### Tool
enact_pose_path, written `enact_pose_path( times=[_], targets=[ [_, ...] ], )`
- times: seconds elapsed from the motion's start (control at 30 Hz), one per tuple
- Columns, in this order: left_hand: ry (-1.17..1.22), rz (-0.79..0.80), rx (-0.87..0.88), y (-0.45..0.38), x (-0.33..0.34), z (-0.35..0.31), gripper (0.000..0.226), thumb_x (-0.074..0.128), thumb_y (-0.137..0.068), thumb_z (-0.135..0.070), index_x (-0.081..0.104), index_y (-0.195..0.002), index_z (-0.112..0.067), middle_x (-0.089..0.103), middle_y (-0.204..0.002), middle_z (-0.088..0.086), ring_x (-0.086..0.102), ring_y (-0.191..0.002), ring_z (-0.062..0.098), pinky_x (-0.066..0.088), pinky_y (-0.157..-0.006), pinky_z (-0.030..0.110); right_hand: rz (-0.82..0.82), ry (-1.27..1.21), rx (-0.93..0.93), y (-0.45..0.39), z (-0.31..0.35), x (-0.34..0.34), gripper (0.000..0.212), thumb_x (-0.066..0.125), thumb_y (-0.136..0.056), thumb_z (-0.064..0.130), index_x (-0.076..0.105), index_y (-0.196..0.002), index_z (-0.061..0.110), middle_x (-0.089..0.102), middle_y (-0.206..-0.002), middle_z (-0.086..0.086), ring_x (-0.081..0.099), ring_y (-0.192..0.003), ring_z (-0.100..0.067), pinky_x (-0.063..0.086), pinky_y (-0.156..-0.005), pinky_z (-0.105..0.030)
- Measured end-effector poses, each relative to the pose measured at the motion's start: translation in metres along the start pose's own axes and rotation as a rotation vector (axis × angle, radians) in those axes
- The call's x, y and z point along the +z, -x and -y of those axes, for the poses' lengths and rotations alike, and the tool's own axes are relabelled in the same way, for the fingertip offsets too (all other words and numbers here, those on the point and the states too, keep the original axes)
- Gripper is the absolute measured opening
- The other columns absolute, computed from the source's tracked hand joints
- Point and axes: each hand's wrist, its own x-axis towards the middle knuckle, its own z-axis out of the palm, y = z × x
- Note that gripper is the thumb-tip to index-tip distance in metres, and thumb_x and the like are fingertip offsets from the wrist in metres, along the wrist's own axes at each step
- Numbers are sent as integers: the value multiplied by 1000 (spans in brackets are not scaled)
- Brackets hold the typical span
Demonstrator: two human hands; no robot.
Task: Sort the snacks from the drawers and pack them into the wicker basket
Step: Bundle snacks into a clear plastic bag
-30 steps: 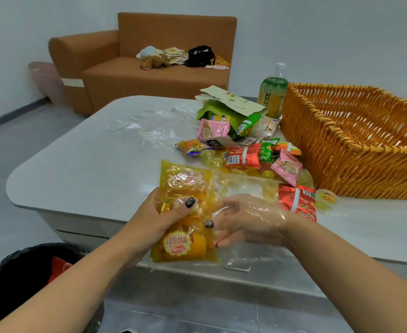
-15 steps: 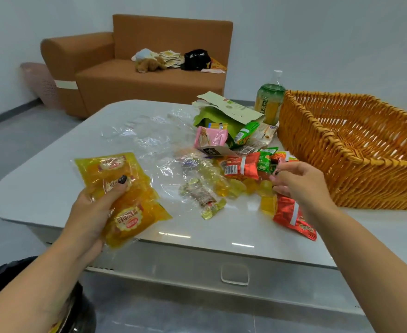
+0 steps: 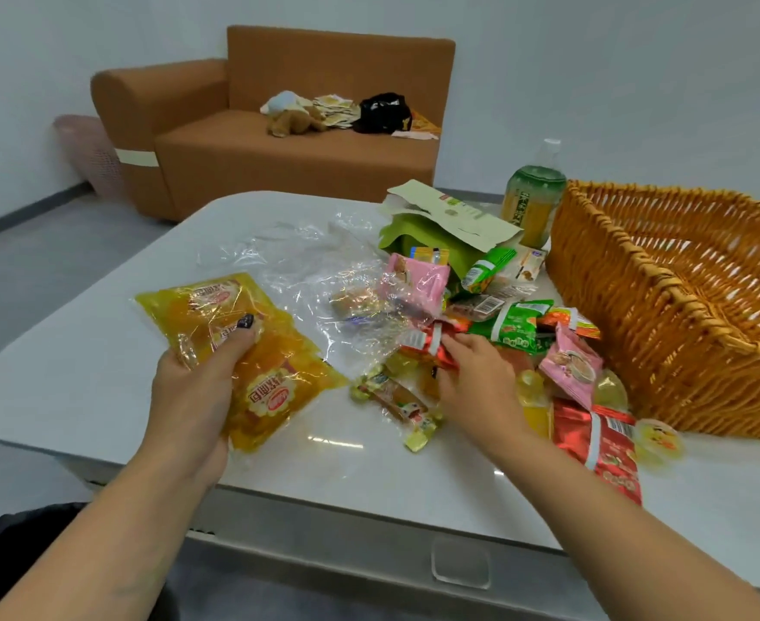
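Note:
My left hand (image 3: 199, 387) grips a yellow bag of small breads (image 3: 275, 378) over the table's left part, thumb on top. My right hand (image 3: 472, 378) reaches into the pile of snack packets, its fingers closed on a red packet (image 3: 427, 340). Around it lie pink packets (image 3: 571, 365), green packets (image 3: 515, 327), a second red packet (image 3: 602, 445), yellow jelly cups (image 3: 658, 441) and a long candy bar (image 3: 396, 396). The wicker basket (image 3: 665, 333) stands at the right with nothing visible inside it.
A clear plastic bag (image 3: 306, 266) lies crumpled on the white table (image 3: 100, 351). A green torn box (image 3: 436, 230) and a juice bottle (image 3: 533, 195) stand behind the pile. A brown sofa (image 3: 279, 154) is beyond. A drawer handle (image 3: 459, 562) shows below the table edge.
My left hand carried the yellow bread bag from the front edge to the left, then back a little toward the pile. My right hand left the bag and took hold of a red packet.

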Motion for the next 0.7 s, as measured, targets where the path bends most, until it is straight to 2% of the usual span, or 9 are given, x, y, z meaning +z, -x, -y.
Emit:
enact_pose_path(
  times=[0.07, 0.13, 0.23, 0.3, 0.37, 0.43, 0.57, 0.7],
  targets=[
    [23, -20, -13, -3, 8, 0, 50, 79, -79, -32, 60, -124, -23, 73, -108, 1, 72, -94, 24, 58, -81, 46, 46, 82, -42, 1, 0, 5, 52, 50, -93, 18, 42, -144, 22, 41, -147, 1, 34, -135, -20, 24, -110, -37],
    [42, -25, -30, -6, 17, 0, 52, 79, -79, -33, 59, -125, -24, 73, -109, 1, 72, -94, 24, 57, -83, 48, 88, 40, -74, 0, -2, 2, 55, 51, -91, 17, 41, -144, 24, 42, -146, 3, 32, -135, -18, 24, -110, -39],
    [65, -19, -52, -9, 29, 1, 54, 79, -79, -34, 58, -127, -24, 73, -110, 1, 72, -95, 25, 57, -84, 50, -101, -101, -98, -5, -14, -14, 54, 60, -83, 8, 52, -136, 17, 52, -136, -2, 39, -128, -19, 31, -110, -41],
    [77, -18, -63, -11, 37, 2, 53, 79, -79, -33, 58, -126, -23, 73, -110, 1, 72, -94, 25, 57, -84, 50, -219, -95, -2, -12, -28, -28, 50, 60, -81, 4, 56, -130, 13, 53, -131, -6, 39, -126, -21, 31, -107, -37],
    [84, -13, -69, -12, 44, 2, 51, 79, -79, -33, 59, -125, -23, 73, -109, 2, 73, -93, 25, 57, -82, 49, -259, -75, 128, -19, -43, -41, 47, 61, -82, 7, 56, -128, 13, 52, -128, -10, 40, -123, -25, 32, -103, -37],
    [90, -13, -73, -13, 50, 2, 49, 78, -79, -32, 60, -124, -23, 74, -107, 1, 73, -91, 24, 58, -81, 49, -264, -75, 183, -24, -52, -47, 42, 61, -85, 13, 56, -127, 14, 53, -125, -10, 43, -120, -27, 33, -102, -39],
    [100, -42, -79, -18, 58, 2, 50, 79, -78, -32, 60, -124, -22, 74, -106, 1, 74, -89, 23, 59, -79, 47, -222, -66, 6, -41, -41, -43, 33, 59, -89, 16, 60, -122, 11, 61, -121, -6, 51, -116, -22, 40, -102, -39],
    [107, -84, -84, -24, 63, 1, 54, 81, -76, -34, 58, -125, -25, 73, -107, -1, 72, -91, 23, 59, -76, 47, -79, 17, 30, -76, -18, -31, 48, 58, -90, 30, 46, -135, 18, 57, -127, -5, 49, -120, -28, 38, -103, -47]
  ],
)
